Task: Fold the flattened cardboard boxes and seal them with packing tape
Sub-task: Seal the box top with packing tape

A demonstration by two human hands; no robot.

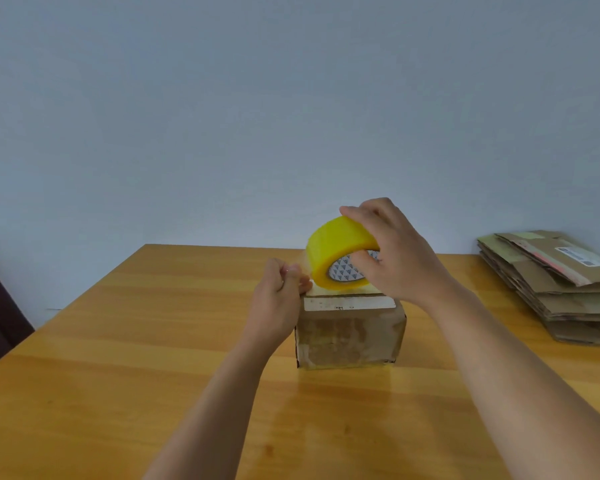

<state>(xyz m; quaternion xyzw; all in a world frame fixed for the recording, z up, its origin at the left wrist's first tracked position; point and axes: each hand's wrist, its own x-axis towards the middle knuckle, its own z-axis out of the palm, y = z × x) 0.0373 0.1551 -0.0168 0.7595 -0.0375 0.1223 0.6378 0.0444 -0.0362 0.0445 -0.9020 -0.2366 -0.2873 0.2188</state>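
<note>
Now right fingers (362,263) grip tape roll (336,247).

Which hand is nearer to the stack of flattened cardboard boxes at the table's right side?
The right hand. It grips the yellow tape roll above the small cardboard box, on the side toward the stack of flattened cardboard boxes. The left hand is at the box's far side.

Plain room: wooden table (118,341), bare wall (222,116)
</note>
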